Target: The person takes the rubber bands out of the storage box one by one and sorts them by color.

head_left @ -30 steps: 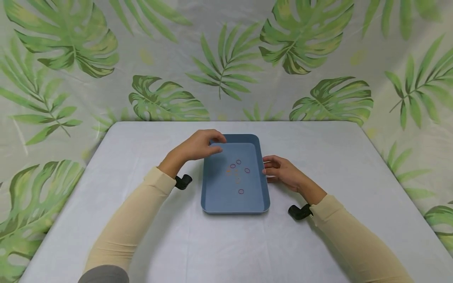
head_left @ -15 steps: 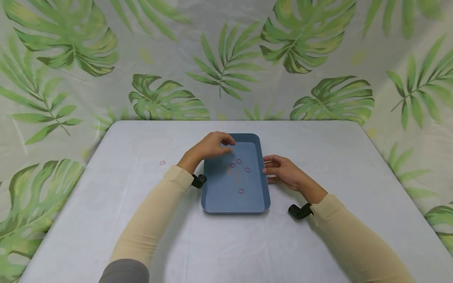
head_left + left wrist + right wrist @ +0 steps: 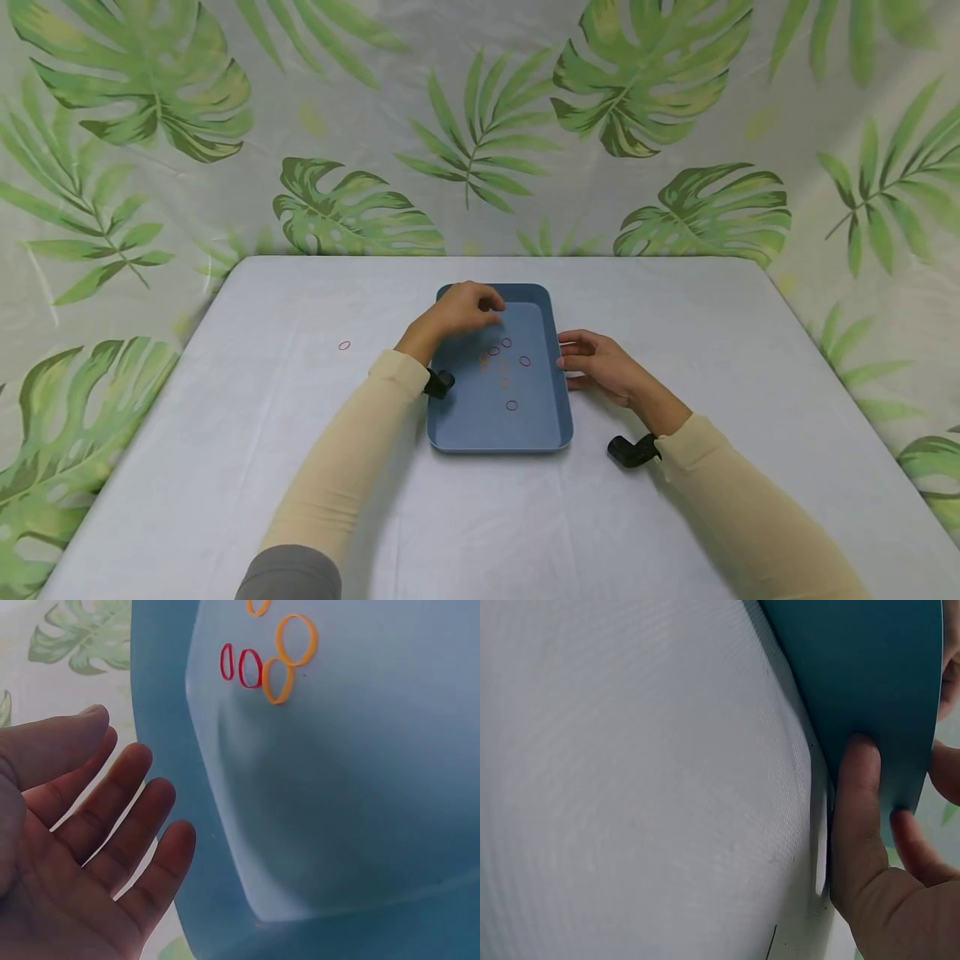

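Note:
A blue rectangular tray [image 3: 465,425] lies on the table, with several thin red rubber bands [image 3: 260,669] and orange rubber bands [image 3: 315,640] scattered on its floor. Over the far left part of this tray hovers my left hand [image 3: 465,308]. Its fingers are loosely bent, and the left wrist view shows nothing in the palm. My right hand [image 3: 603,365] is at the tray's right side. In the right wrist view its fingertips [image 3: 860,761] touch the outer wall. Another red rubber band [image 3: 340,347] lies on the cloth left of the tray.
A white cloth covers the table [image 3: 675,317]. Behind it hangs a leaf-patterned curtain [image 3: 510,108]. Each wrist wears a small black camera [image 3: 633,451].
My left hand has moved right, farther over the tray. The red rubber band on the cloth, hidden behind the left arm a second ago, now shows. The right hand stays at the tray's side.

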{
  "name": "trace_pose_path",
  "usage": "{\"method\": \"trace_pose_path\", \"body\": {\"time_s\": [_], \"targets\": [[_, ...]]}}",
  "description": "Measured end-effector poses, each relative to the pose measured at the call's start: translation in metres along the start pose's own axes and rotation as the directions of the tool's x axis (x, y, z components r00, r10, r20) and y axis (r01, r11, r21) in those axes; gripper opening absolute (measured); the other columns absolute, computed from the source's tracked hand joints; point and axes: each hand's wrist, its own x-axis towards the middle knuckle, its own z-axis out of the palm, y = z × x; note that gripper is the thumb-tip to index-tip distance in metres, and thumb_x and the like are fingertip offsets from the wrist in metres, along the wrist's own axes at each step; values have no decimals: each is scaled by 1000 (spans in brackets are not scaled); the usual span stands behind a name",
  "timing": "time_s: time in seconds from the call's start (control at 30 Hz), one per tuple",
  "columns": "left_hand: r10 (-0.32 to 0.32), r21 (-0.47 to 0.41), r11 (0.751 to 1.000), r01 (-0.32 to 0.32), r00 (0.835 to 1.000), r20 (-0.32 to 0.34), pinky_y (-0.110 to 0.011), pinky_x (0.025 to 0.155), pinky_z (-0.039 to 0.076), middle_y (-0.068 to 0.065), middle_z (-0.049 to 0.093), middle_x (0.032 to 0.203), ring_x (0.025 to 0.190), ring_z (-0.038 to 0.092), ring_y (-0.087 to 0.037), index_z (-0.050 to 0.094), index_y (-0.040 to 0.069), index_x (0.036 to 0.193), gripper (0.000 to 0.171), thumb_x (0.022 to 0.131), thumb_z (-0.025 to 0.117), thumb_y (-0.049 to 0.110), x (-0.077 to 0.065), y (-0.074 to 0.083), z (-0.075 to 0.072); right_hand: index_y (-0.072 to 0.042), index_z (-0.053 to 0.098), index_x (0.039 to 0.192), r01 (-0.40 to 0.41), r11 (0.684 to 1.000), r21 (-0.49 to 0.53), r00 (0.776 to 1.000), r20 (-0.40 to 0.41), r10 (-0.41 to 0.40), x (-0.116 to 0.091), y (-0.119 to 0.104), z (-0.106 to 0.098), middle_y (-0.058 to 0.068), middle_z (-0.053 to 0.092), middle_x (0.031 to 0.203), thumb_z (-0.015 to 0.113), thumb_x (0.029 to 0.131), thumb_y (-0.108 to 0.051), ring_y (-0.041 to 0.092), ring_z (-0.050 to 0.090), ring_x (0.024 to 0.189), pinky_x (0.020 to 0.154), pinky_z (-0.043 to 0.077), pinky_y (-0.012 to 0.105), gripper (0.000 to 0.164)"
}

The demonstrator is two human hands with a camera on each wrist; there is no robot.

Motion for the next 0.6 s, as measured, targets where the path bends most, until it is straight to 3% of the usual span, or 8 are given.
{"method": "trace_pose_path", "body": {"time_s": [0.23, 0.6], "targets": [[-39, -15, 999, 39, 999, -12, -42, 105, 48, -13, 66, 128, 124, 58, -30, 68, 5, 123, 29, 96, 64, 15, 0, -4, 2, 2, 34, 149, -2, 1000, 7, 1000, -31, 3, -3, -1, 4, 28, 44, 144, 58, 98, -6, 15, 61, 105, 86, 58, 33, 57], [-31, 16, 999, 31, 999, -28, -38, 94, 53, -10, 70, 121, 112, 64, -26, 71, 8, 119, 25, 96, 63, 15, 6, -3, 9, 2, 38, 148, -6, 999, -45, 994, -110, 1, -8, -3, 12, 28, 47, 141, 56, 98, -5, 26, 59, 112, 86, 58, 34, 53]]}}
